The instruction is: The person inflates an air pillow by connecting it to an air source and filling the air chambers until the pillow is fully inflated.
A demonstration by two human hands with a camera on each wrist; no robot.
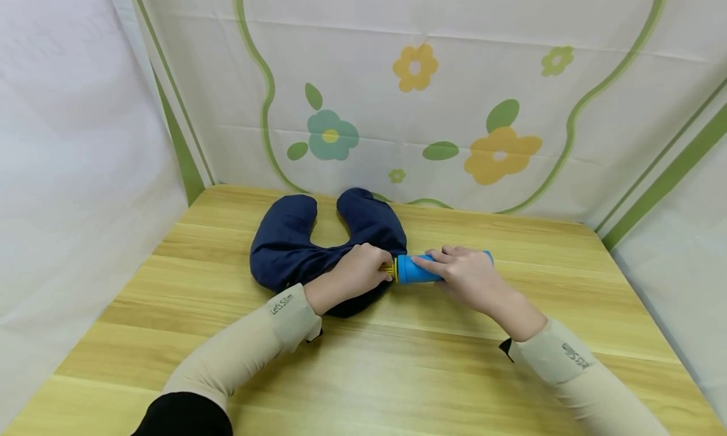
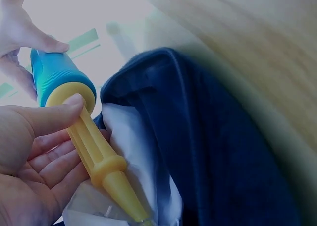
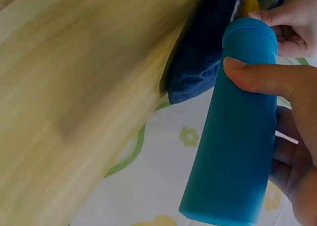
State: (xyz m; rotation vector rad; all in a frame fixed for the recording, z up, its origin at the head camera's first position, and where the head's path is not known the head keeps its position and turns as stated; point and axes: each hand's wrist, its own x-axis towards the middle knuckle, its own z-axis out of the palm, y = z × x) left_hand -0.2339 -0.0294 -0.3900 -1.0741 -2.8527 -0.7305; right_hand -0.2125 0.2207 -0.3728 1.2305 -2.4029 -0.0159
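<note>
A navy U-shaped neck pillow (image 1: 284, 240) lies on the table, its open end toward the back wall. At its right side, my left hand (image 1: 359, 271) holds the ridged yellow nozzle (image 2: 94, 146) of a blue hand pump, thumb on top and fingers beneath. The nozzle's narrow tip meets a clear plastic valve (image 2: 91, 201) at an opening in the pillow's cover, where a whitish inner lining shows. My right hand (image 1: 468, 275) grips the pump's blue barrel (image 3: 233, 137), thumb along one side and fingers round the other. The barrel points right, away from the pillow.
The wood-grain table (image 1: 397, 373) runs back to a white cloth wall (image 1: 363, 57) printed with flowers and green lines. White cloth also hangs at the left and right sides. Pale sleeves (image 1: 244, 341) cover both forearms.
</note>
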